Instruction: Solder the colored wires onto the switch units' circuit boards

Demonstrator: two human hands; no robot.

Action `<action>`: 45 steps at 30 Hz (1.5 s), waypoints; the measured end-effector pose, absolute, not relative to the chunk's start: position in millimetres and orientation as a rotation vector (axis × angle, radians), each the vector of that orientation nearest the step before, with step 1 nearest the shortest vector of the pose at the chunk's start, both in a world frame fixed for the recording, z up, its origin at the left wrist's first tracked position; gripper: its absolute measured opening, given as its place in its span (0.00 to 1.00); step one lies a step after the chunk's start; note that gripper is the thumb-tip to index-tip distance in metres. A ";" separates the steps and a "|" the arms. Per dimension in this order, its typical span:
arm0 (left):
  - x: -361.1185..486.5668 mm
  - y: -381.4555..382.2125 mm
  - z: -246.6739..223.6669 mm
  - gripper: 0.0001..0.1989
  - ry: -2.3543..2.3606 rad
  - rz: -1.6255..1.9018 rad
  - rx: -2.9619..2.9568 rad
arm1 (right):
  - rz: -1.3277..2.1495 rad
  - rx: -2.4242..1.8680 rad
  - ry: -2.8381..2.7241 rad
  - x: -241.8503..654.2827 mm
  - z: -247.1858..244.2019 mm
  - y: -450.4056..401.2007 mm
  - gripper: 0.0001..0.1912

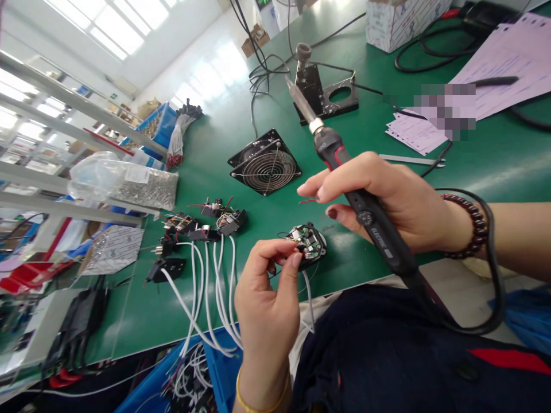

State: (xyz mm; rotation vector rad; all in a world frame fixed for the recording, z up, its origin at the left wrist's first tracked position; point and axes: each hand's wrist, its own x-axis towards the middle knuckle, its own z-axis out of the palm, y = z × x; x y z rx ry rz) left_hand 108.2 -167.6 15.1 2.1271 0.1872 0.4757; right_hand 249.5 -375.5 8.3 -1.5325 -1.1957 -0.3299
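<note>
A black soldering iron (374, 221) rests in my right hand (400, 195), which is closed around its handle with the metal tip pointing up and left. Close to that hand's fingertips is a short red wire (307, 201); whether they grip it I cannot tell. My left hand (271, 287) pinches with thumb and index finger at the left edge of a small round unit with an exposed circuit board (306, 242). What sits between those fingertips is hidden. A white cable (309, 301) runs from the unit toward my lap.
Several similar black units (205, 232) with white cables lie to the left, above a blue bin (224, 367). Ahead are a black fan (269, 166) and a soldering iron stand (312, 92). Pink papers (508, 57) and tweezers (408, 160) lie to the right. The iron's cord (495, 287) loops by my right wrist.
</note>
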 end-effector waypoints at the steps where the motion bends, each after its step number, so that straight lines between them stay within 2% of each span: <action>1: 108.1 -167.5 15.4 0.05 0.187 0.471 2.136 | -0.354 -1.537 -1.176 249.3 10.7 -377.4 0.10; 8: 108.6 -169.9 10.6 0.06 0.220 0.498 2.101 | -0.473 -1.693 -1.029 240.2 32.1 -389.3 0.14; 13: 109.3 -172.0 4.0 0.05 0.207 0.535 2.042 | -0.523 -1.598 -1.058 240.6 42.3 -395.1 0.10; 21: 110.8 -178.4 2.2 0.06 0.169 0.592 2.031 | -0.404 -1.419 -0.959 236.7 44.1 -397.3 0.05; 25: 111.1 -180.4 2.1 0.06 0.189 0.592 1.999 | -0.422 -1.412 -0.987 234.3 44.9 -397.2 0.05; 30: 111.3 -181.5 2.1 0.06 0.189 0.603 1.996 | -0.277 -1.455 -0.951 230.7 46.4 -397.1 0.06; 45: 112.5 -184.0 2.9 0.06 0.180 0.619 2.019 | -0.297 -1.527 -0.997 229.5 41.8 -391.7 0.08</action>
